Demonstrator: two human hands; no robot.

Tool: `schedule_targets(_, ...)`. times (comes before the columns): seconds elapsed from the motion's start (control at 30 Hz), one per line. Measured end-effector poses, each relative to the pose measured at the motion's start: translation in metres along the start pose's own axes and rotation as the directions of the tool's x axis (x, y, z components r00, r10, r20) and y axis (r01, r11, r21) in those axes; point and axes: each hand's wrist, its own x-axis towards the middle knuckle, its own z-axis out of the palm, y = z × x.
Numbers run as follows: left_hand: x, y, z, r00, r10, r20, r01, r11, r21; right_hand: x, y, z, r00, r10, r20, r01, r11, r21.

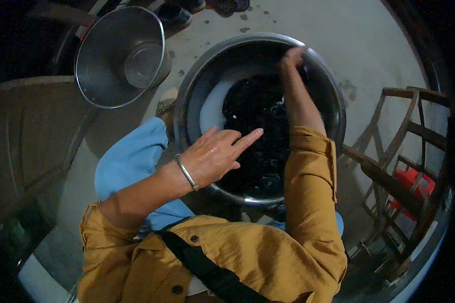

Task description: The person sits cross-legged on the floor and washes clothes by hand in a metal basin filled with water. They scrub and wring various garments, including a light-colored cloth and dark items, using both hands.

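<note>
A wide dark basin point(184, 108) with a shiny rim stands in front of me between my knees. Dark, wet-looking contents point(255, 113) fill much of it; whether they are cloth or liquid I cannot make out. A pale crescent point(212, 103) shows along the inner left side. My left hand point(212, 154), with a silver bangle point(187, 172) at the wrist, hovers over the near left rim. Its index finger points across the basin, the others partly bent, and nothing is in it. My right hand point(293, 56) is at the far right rim, its fingers smeared by motion.
An empty metal bucket point(101, 60) leans at the far left beside the basin. Shoes point(174, 15) lie at the back. To the right are a wooden frame point(389, 177) and a red plastic thing point(413, 184). A brown panel point(30, 131) stands at the left.
</note>
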Motion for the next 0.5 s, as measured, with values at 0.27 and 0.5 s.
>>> schedule_targets(0.27,-0.024,-0.024,-0.033,0.968,-0.094,-0.234,0.119,0.989,0.092,-0.168,0.158,0.011,0.660,0.003,0.751,0.594,0.610,-0.524)
schedule_targets(0.5,-0.018,-0.033,-0.055,0.929,-0.081,-0.361,0.127,0.986,0.105,-0.238,0.253,-0.156,0.290,-0.158,0.944,0.861,0.474,-0.186)
